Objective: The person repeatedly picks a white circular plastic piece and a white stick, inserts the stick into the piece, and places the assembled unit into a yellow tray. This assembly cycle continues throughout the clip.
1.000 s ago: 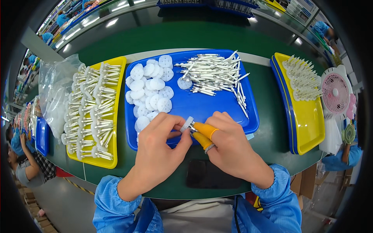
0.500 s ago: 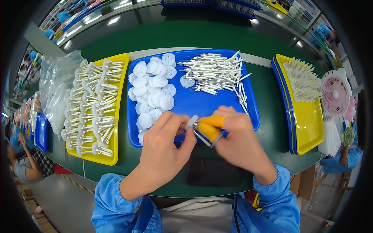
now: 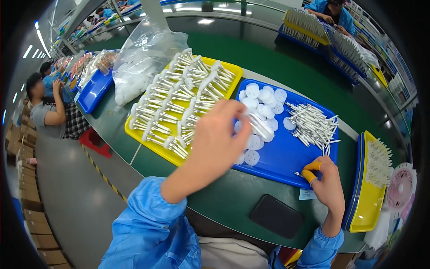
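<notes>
Across the middle of the frame, green worktop. At centre, left grip clamped on a blurred disc-and-stick assembly, above blue tray with white discs and white sticks. At lower right of that tray, right grip, in orange finger cots, pinched on a small metal-tipped pin. Left of centre, yellow tray full of similar assemblies; behind it, clear plastic bag. Below centre right, black phone-like slab; far right, pink fan. At left, grey floor with striped tape, cardboard boxes, red stool and seated person. Upper right, another worker beside loaded trays.
</notes>
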Action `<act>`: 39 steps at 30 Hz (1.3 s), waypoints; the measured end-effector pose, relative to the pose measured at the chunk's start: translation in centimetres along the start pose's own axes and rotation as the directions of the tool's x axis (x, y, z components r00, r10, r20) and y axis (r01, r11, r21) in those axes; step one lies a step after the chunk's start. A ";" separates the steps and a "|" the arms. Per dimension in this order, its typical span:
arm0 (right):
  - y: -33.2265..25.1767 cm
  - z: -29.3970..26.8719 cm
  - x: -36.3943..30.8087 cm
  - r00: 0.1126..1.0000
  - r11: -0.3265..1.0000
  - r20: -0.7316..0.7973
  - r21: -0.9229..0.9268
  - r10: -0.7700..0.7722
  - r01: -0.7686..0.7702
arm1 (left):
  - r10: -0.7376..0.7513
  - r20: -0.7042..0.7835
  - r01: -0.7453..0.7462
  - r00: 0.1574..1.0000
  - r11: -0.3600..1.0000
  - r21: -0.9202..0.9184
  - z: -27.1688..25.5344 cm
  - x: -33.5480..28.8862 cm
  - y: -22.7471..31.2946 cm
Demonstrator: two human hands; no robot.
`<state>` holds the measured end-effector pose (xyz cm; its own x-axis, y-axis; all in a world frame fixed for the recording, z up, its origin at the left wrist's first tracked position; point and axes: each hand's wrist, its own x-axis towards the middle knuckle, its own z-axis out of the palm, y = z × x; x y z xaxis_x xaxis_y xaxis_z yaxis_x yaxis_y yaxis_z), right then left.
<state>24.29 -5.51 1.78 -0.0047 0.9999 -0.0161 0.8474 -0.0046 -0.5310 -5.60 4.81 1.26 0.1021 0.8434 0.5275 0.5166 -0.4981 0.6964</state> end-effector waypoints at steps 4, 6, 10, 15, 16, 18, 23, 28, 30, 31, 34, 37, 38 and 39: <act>0.5 0.5 -0.1 0.998 0.999 -0.038 -0.008 -0.052 0.052 | -0.011 -0.177 0.062 0.984 0.958 0.282 -6.0 2.8 -4.3; 0.6 0.9 0.1 0.995 0.996 -0.045 -0.017 -0.084 0.084 | -0.038 -0.203 0.122 0.978 0.901 0.416 -9.0 4.3 -7.1; 0.3 1.5 0.0 0.993 0.996 -0.083 -0.021 -0.089 0.087 | -0.031 -0.100 0.078 0.995 0.856 0.511 -11.2 5.9 -13.0; 0.2 1.4 -0.4 0.991 0.996 -0.132 0.074 -0.034 0.044 | -0.048 -0.016 0.048 0.999 0.815 0.577 -10.3 6.3 -12.6; 0.1 1.3 -0.4 0.991 0.997 -0.133 0.065 -0.029 0.038 | -0.030 -0.021 0.037 0.999 0.816 0.578 -10.0 6.4 -12.0; -0.1 1.3 -0.6 0.988 0.994 -0.150 0.100 -0.035 0.051 | 0.009 -0.033 0.011 0.999 0.823 0.568 -9.2 6.6 -10.3; -0.1 1.8 -0.4 0.976 0.982 -0.163 0.096 -0.144 0.160 | 0.172 0.256 -0.235 0.951 0.941 0.244 -1.0 5.6 -2.5; 0.0 2.7 -0.4 0.973 0.980 -0.150 0.068 -0.175 0.186 | 0.291 0.553 -0.434 0.780 0.889 0.145 7.5 6.1 1.0; 0.0 2.9 -0.4 0.968 0.976 -0.149 0.045 -0.203 0.212 | 0.288 0.613 -0.489 0.736 0.852 0.187 9.4 6.6 0.8; 0.1 2.9 -0.4 0.964 0.974 -0.152 0.035 -0.217 0.225 | 0.275 0.634 -0.504 0.723 0.837 0.213 10.0 6.7 0.7; 0.2 3.2 -0.6 0.958 0.971 -0.165 0.010 -0.234 0.238 | 0.218 0.655 -0.456 0.724 0.863 0.217 11.2 6.9 0.3; 0.2 3.1 -0.5 0.956 0.971 -0.170 -0.005 -0.238 0.240 | 0.155 0.639 -0.334 0.753 0.927 0.170 10.9 7.0 0.7; 0.1 3.1 -0.6 0.956 0.971 -0.173 -0.005 -0.237 0.240 | 0.132 0.631 -0.288 0.765 0.945 0.152 10.7 6.9 0.8; 0.1 3.1 -0.6 0.956 0.971 -0.174 -0.006 -0.236 0.239 | 0.165 0.585 -0.300 0.794 0.944 0.141 10.5 6.6 0.8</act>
<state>22.76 -6.15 -0.87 -0.1120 0.9598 0.2575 0.8248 0.2343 -0.5146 4.43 12.11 0.22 0.6634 0.7056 0.2492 0.5769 -0.6943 0.4303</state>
